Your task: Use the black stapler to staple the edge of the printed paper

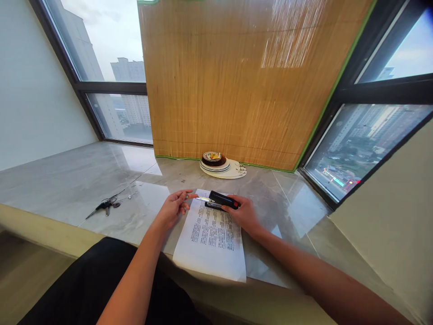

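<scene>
A grey marbled ledge (72, 180) (glossy in patches) carries printed paper (212, 246), keys (106, 206) and stacked plates (216, 168).

Stapler (221, 199): black, red patch by its rear end, the upper arm raised off the base, front pointing left over the sheet's upper part.
Bright strip (203, 198): at the stapler's mouth; what it is, I can't tell.
Printed sheet (209, 257): white, dark lines of text, lying flat on the ledge (84, 176).
</scene>
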### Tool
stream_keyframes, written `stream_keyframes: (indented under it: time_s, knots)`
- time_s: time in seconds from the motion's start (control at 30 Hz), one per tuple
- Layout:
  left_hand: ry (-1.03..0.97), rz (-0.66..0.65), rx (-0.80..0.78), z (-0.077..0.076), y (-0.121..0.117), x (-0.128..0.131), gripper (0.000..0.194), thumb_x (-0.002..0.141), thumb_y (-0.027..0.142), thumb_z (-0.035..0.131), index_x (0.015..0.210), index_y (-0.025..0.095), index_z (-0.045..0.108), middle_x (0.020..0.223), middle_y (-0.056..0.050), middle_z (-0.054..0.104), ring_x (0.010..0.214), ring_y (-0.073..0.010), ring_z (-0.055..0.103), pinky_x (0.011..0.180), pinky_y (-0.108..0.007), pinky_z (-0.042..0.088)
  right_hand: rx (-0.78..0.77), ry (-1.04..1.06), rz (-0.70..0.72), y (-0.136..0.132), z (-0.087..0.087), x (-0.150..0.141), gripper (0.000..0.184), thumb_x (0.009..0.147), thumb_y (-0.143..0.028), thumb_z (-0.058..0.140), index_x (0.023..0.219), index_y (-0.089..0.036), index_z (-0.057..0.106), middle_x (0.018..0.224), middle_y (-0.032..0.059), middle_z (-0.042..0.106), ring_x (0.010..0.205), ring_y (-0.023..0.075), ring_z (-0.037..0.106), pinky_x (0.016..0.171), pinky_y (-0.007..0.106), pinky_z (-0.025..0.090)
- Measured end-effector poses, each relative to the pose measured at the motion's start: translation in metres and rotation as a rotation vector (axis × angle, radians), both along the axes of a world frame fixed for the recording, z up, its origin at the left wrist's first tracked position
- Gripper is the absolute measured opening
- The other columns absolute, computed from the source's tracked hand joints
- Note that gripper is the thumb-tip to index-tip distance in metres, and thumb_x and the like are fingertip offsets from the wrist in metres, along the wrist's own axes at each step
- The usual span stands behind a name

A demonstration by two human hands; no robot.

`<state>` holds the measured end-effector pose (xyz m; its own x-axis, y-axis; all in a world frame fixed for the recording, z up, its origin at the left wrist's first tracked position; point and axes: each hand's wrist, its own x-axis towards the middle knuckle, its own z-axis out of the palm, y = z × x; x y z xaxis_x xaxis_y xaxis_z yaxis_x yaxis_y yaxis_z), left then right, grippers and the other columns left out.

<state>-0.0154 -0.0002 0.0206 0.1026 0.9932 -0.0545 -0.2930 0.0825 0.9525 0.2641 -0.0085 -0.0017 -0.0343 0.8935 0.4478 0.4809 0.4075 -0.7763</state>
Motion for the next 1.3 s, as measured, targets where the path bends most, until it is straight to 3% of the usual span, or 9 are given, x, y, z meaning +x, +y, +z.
stream_keyframes:
  time_s: [0.13, 0.33, 0.47, 0.7, 0.77, 0.9, 0.97, 1.17, 1.3]
  knots:
    - [0.115, -0.162, 0.106, 0.004, -0.007, 0.003, 0.041, 0.095, 0.041, 0.071, 0.124, 0.012, 0.067, 0.110, -0.017, 0.079, 0.040, -0.0029, 0.051, 0.037, -0.015, 0.039, 0.016, -0.095, 0.039, 0.003, -0.005, 0.001, 0.029, 0.078, -0.032, 0.084, 0.105, -0.021, 0.079, 0.096, 0.0049, 0.079, 0.086, 0.0256, 0.073, 0.080, 0.039, 0.058]
    - [0.332, -0.387, 0.197, 0.011, -0.023, 0.017, 0.057, 0.085, 0.043, 0.081, 0.132, 0.013, 0.068, 0.090, -0.011, 0.081, 0.037, -0.0047, 0.048, 0.039, -0.019, 0.038, 0.693, -0.332, 0.200, -0.023, 0.013, -0.008, 0.028, 0.092, -0.027, 0.075, 0.119, -0.023, 0.069, 0.120, 0.0123, 0.072, 0.111, 0.0264, 0.065, 0.096, 0.044, 0.055]
    - [0.415, -0.563, 0.216, 0.013, -0.030, 0.028, 0.060, 0.082, 0.040, 0.083, 0.134, 0.013, 0.069, 0.065, -0.003, 0.073, 0.038, -0.0075, 0.049, 0.041, -0.020, 0.040, 0.822, -0.479, 0.387, -0.043, 0.018, -0.021, 0.023, 0.095, -0.026, 0.073, 0.116, -0.021, 0.067, 0.102, 0.0087, 0.075, 0.095, 0.0220, 0.068, 0.082, 0.037, 0.056]
    - [0.352, -0.589, 0.229, 0.011, -0.034, 0.031, 0.065, 0.077, 0.041, 0.086, 0.133, 0.012, 0.069, 0.077, -0.008, 0.078, 0.043, -0.0103, 0.057, 0.048, -0.023, 0.048, 0.923, -0.527, 0.400, -0.042, 0.012, -0.015, 0.025, 0.096, -0.012, 0.065, 0.120, -0.020, 0.066, 0.110, 0.0084, 0.077, 0.091, 0.0203, 0.068, 0.083, 0.038, 0.055]
    - [0.349, -0.458, 0.293, 0.012, -0.031, 0.028, 0.059, 0.079, 0.046, 0.083, 0.125, 0.011, 0.072, 0.077, -0.009, 0.078, 0.045, -0.0113, 0.058, 0.048, -0.024, 0.048, 0.940, -0.509, 0.362, -0.034, 0.013, -0.008, 0.023, 0.096, -0.012, 0.066, 0.117, -0.021, 0.068, 0.111, 0.0074, 0.077, 0.090, 0.0192, 0.068, 0.085, 0.039, 0.053]
    - [0.588, 0.153, 0.493, 0.016, -0.001, 0.011, 0.042, 0.099, 0.051, 0.056, 0.087, 0.015, 0.073, 0.062, -0.004, 0.070, 0.045, -0.0114, 0.054, 0.050, -0.024, 0.045, 0.718, -0.356, 0.049, 0.001, 0.012, 0.018, 0.013, 0.097, -0.017, 0.064, 0.104, -0.023, 0.074, 0.104, 0.0061, 0.079, 0.091, 0.0206, 0.069, 0.088, 0.039, 0.052]
    - [0.913, 0.276, 0.566, 0.014, 0.026, 0.000, 0.028, 0.100, 0.039, 0.055, 0.092, 0.017, 0.072, 0.073, -0.005, 0.074, 0.062, -0.0163, 0.066, 0.067, -0.027, 0.053, 0.489, -0.338, -0.150, 0.024, 0.010, 0.038, 0.015, 0.096, -0.022, 0.062, 0.096, -0.022, 0.076, 0.097, 0.0073, 0.079, 0.091, 0.0237, 0.069, 0.088, 0.040, 0.051]
    - [1.424, 0.111, 0.578, -0.016, 0.089, -0.025, 0.037, 0.093, 0.016, 0.052, 0.127, 0.013, 0.067, 0.147, -0.019, 0.060, 0.137, -0.0283, 0.056, 0.114, -0.044, 0.044, -0.012, -0.518, -0.331, 0.065, -0.008, 0.089, 0.016, 0.085, -0.022, 0.065, 0.085, -0.022, 0.081, 0.084, 0.0087, 0.077, 0.078, 0.0236, 0.068, 0.076, 0.035, 0.049]
    - [1.525, 0.009, 0.574, -0.027, 0.092, -0.027, 0.040, 0.098, 0.016, 0.046, 0.131, 0.014, 0.068, 0.146, -0.017, 0.063, 0.137, -0.0267, 0.057, 0.115, -0.041, 0.043, 0.005, -0.521, -0.339, 0.071, -0.018, 0.092, 0.014, 0.086, -0.020, 0.065, 0.087, -0.018, 0.080, 0.094, 0.0114, 0.077, 0.088, 0.0247, 0.068, 0.081, 0.035, 0.047]
